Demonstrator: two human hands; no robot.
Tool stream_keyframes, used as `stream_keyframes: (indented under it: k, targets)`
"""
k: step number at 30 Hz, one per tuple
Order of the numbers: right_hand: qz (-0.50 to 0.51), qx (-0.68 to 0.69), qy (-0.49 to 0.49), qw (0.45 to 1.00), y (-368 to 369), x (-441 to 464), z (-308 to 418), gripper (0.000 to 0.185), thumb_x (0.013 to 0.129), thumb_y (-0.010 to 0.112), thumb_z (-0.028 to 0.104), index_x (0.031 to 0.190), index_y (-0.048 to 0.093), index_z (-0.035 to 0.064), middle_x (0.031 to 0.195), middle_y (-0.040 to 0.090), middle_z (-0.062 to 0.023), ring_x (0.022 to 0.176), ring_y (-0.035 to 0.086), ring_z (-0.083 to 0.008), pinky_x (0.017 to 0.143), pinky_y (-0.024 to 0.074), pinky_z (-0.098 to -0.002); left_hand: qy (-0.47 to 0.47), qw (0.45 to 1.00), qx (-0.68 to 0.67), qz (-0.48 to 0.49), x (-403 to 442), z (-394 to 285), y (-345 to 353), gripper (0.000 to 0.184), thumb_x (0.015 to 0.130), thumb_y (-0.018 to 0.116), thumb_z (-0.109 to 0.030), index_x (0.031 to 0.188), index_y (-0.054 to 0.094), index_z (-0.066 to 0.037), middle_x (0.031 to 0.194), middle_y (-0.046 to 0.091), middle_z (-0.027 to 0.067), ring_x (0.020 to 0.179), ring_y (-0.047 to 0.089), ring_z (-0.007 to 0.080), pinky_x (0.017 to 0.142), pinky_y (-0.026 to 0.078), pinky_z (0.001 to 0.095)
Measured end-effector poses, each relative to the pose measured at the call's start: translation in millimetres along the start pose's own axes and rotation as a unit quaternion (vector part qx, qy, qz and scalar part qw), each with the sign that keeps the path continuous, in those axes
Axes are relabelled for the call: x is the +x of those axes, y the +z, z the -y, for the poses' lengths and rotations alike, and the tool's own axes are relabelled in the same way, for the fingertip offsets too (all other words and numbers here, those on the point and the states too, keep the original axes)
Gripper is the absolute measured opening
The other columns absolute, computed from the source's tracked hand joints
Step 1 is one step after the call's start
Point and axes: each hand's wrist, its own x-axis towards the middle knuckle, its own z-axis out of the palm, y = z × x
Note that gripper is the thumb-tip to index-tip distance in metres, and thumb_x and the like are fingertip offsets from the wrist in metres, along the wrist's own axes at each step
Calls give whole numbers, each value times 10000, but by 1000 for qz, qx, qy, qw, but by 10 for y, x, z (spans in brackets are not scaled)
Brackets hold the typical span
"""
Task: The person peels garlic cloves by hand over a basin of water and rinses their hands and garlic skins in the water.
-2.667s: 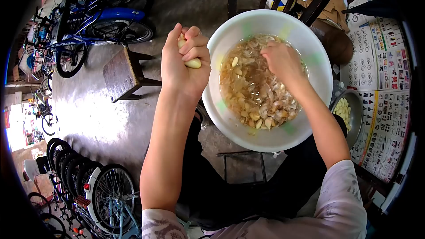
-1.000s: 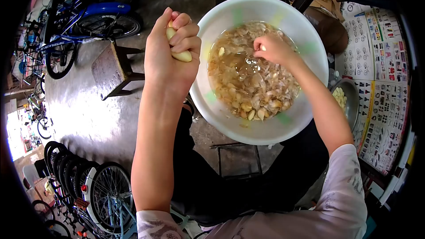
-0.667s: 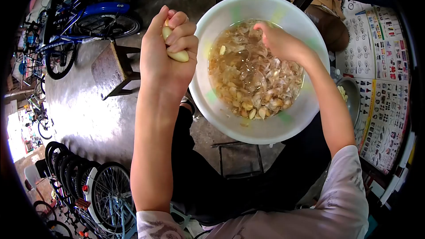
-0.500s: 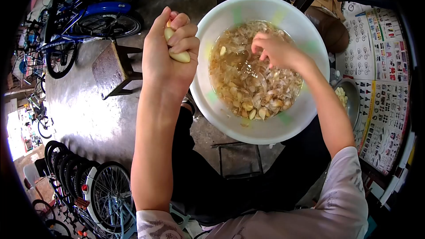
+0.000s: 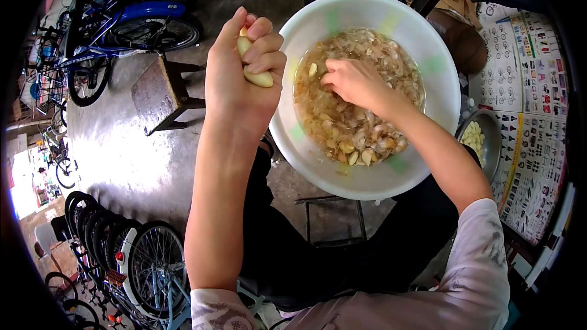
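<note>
My left hand (image 5: 237, 82) is raised at the left of the basin, fingers wrapped round peeled garlic cloves (image 5: 259, 78). Pale clove ends show between the fingers and the palm. Over the large white basin (image 5: 364, 190), my right hand (image 5: 354, 82) reaches down into the water with its fingers curled together. Its fingertips are partly hidden, and whatever they pinch cannot be made out. Papery garlic skins (image 5: 388, 123) float thickly in the brownish water. Several garlic cloves (image 5: 353, 157) lie among them near the basin's lower edge, and a single clove (image 5: 313, 69) floats left of my right hand.
A metal bowl (image 5: 493, 146) of peeled cloves (image 5: 472, 136) stands right of the basin, beside printed sheets (image 5: 529, 128). A wooden stool (image 5: 154, 95) is at the left on the concrete floor. Bicycles (image 5: 131, 27) fill the far left and a row of them (image 5: 153, 263) the lower left.
My right hand has moved left and down, its fingers reaching the water among the garlic skins. My left hand keeps its hold on the cloves. The view has shifted slightly.
</note>
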Motion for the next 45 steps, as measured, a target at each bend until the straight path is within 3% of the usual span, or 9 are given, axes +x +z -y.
stream_keyframes:
  k: [8, 15, 18, 24, 31, 33, 34, 38, 45]
  targets:
    - [78, -56, 59, 994, 203, -22, -9, 52, 808, 650, 76, 838, 689, 59, 1009, 632, -98, 955, 657, -299, 768, 545, -448, 19, 1000, 5, 10, -14, 17, -12, 162, 1013, 473, -133, 888, 488, -31, 745, 447, -2, 528, 356, 41, 410, 316, 176]
    - [99, 233, 126, 959, -108, 28, -148, 146, 828, 642, 163, 891, 643, 31, 799, 702, -91, 733, 675, -224, 693, 519, -337, 35, 999, 32, -1, -32, 24, 14, 158, 1015, 470, -129, 893, 490, -31, 746, 450, -2, 530, 357, 40, 410, 311, 176]
    - [191, 488, 222, 822, -266, 80, -231, 250, 888, 620, 198, 1076, 582, 37, 862, 707, -82, 570, 485, -54, 542, 384, -216, 21, 999, 28, 12, -6, 25, -7, 157, 1016, 467, -128, 895, 488, -31, 749, 450, -1, 529, 356, 40, 409, 308, 176]
    - [225, 556, 252, 759, -363, 70, -276, 211, 951, 576, 227, 1015, 578, 26, 885, 661, -99, 553, 387, -23, 533, 340, -200, 27, 999, 45, 1, -4, 46, 7, 161, 1019, 468, -134, 893, 485, -36, 750, 449, 0, 526, 353, 42, 408, 306, 178]
    - [181, 484, 273, 811, -59, 100, -269, 245, 1013, 462, 228, 961, 610, 39, 740, 558, -16, 542, 398, -53, 553, 379, -207, 9, 999, 35, 10, 4, 56, 7, 157, 1018, 473, -135, 894, 486, -39, 751, 448, -1, 530, 355, 43, 411, 306, 183]
    - [67, 423, 197, 882, 179, 146, -221, 265, 1014, 462, 243, 1002, 633, 41, 764, 603, -28, 559, 474, -112, 590, 442, -265, 11, 998, 59, -1, 3, 69, 22, 156, 1013, 490, -169, 882, 473, -85, 748, 448, -8, 521, 352, 42, 429, 295, 180]
    - [-15, 321, 161, 933, 244, 179, -156, 352, 969, 526, 317, 899, 679, 7, 780, 689, -138, 640, 646, -295, 648, 516, -414, 12, 998, 59, 0, 7, 71, 21, 156, 1013, 490, -169, 882, 473, -85, 748, 448, -8, 521, 352, 42, 429, 295, 180]
    - [5, 154, 272, 950, 321, 270, 37, 448, 885, 633, 474, 839, 727, 38, 730, 701, -135, 737, 693, -337, 689, 537, -453, 1, 998, 56, 9, 15, 92, 9, 155, 1017, 488, -175, 891, 471, -88, 744, 438, -13, 526, 341, 41, 436, 294, 178]
    - [-120, 239, 235, 934, 455, 212, -34, 363, 854, 643, 426, 870, 739, 76, 732, 701, -139, 701, 688, -306, 697, 540, -412, 19, 996, 86, -5, 30, 142, -2, 218, 1038, 489, -228, 908, 517, -55, 734, 443, -16, 546, 343, 51, 445, 306, 179]
